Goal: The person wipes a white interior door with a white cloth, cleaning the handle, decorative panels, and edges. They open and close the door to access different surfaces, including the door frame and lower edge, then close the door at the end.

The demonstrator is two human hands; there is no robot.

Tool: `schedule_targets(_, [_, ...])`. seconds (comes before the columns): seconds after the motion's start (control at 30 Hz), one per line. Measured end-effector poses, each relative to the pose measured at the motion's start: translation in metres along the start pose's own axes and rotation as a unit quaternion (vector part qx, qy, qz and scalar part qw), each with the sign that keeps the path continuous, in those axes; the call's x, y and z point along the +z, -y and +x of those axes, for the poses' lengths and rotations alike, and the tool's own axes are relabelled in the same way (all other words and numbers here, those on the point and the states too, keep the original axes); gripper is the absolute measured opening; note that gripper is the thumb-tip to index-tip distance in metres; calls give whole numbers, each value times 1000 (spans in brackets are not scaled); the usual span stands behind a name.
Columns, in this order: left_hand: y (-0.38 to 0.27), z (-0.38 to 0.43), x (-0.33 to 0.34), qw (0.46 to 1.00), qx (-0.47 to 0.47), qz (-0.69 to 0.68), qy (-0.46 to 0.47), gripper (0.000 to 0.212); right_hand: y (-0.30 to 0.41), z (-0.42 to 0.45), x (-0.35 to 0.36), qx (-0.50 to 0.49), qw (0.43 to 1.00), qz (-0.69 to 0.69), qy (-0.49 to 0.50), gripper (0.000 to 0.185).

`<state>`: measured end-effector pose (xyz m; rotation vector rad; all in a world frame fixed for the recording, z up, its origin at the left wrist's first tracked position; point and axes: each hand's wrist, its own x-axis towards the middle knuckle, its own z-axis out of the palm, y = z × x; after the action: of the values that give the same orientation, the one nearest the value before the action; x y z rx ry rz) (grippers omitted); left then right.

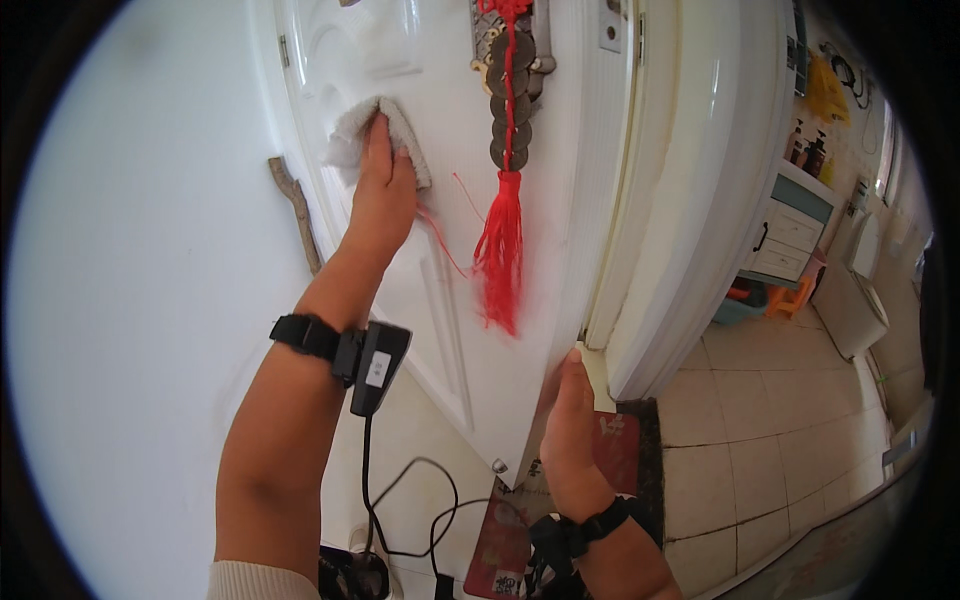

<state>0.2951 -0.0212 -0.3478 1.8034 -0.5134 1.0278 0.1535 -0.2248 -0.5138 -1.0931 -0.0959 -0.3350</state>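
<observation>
My left hand (384, 187) presses a light grey terry cloth (412, 154) against the panelled face of a white door (442, 127). To its right, a string of round metal coins (511, 101) with a red tassel (501, 255) hangs from the ornate metal handle plate (486, 34). My right hand (568, 427) rests at the door's free edge, lower right, with the thumb up along it; its other fingers are largely hidden, so whether they grip the edge is unclear. Both wrists wear black straps, and a black device sits on the left one.
A wooden stick (296, 210) stands out by the wall at left. The door frame (664, 225) is at right. Beyond it are a drawer cabinet (784, 236), a toilet (851, 319) and a tiled floor (735, 420). A red mat (495, 547) and black cables (412, 555) lie below.
</observation>
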Motion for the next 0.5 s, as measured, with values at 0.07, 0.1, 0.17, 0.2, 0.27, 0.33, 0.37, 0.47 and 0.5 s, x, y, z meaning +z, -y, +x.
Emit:
schedule_targets(0.07, [-3,-11,5,1000,20,19,-3,50,-3,-1,3,24,999,-4,-39,46])
schedule_targets(0.1, [-5,-26,16,987,125,90,-41,50,-4,0,5,30,998,7,-47,45])
schedule_targets(0.17, [-8,-92,36,974,158,161,-31,50,-6,2,7,54,996,11,-68,46])
schedule_targets(0.2, [-9,-124,45,980,126,151,-1,45,-6,2,8,72,994,11,-77,46])
schedule_targets(0.27, [-9,-190,58,992,58,95,60,43,-6,3,8,29,998,1,-60,48])
schedule_targets(0.33, [-9,-242,71,995,-67,4,76,46,-5,5,7,34,998,46,-12,50])
schedule_targets(0.37, [-9,-263,76,990,-124,-15,61,49,-4,5,7,43,999,26,-20,51])
schedule_targets(0.47, [3,-296,85,958,-281,-18,60,54,-1,5,6,63,997,38,-39,54])
schedule_targets(0.5, [7,-299,86,972,-232,-17,42,55,-1,5,7,62,996,43,-47,55])
